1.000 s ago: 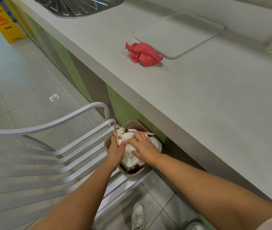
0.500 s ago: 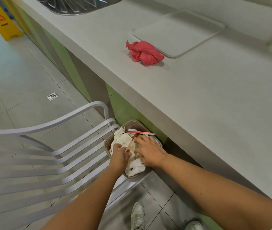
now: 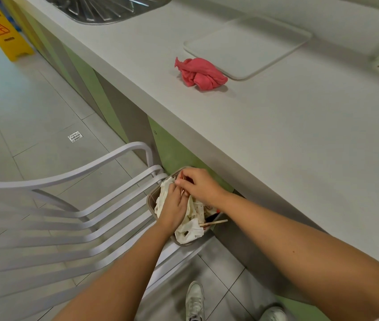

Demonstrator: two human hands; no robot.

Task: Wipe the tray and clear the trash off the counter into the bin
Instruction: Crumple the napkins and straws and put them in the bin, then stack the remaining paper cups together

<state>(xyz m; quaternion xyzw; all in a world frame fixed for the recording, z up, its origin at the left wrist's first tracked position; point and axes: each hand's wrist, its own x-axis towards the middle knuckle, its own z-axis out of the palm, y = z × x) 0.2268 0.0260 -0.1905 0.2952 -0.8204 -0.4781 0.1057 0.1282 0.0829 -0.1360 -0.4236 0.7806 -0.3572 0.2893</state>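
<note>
A: Nearest the camera, what are the arms doing?

B: Both bare forearms run from the near edge down and away to the bin (image 3: 150, 203). It stands on the floor under the tabletop's (image 3: 299, 147) near edge, just right of a white slatted chair (image 3: 68, 205).

A: And the left grip?

B: The left grip (image 3: 172, 205) lies palm down on the crumpled paper trash (image 3: 188, 230) in the bin, fingers stretched forward and flat, holding nothing.

A: The right one?

B: The right grip (image 3: 201, 185) sits just beyond it, wrist bent and fingers curled. It pinches a thin red stick (image 3: 182, 189) above the paper. A wooden stick (image 3: 215, 221) pokes out over the bin's right rim.

A: Farther off?

B: On the tabletop a bunched red cloth (image 3: 201, 74) lies just beside the near-left corner of the pale tray (image 3: 248, 45), which lies flat. At the far left a metal sink (image 3: 114, 8) is set into the tabletop, and a yellow floor sign (image 3: 1, 28) stands on the floor.
</note>
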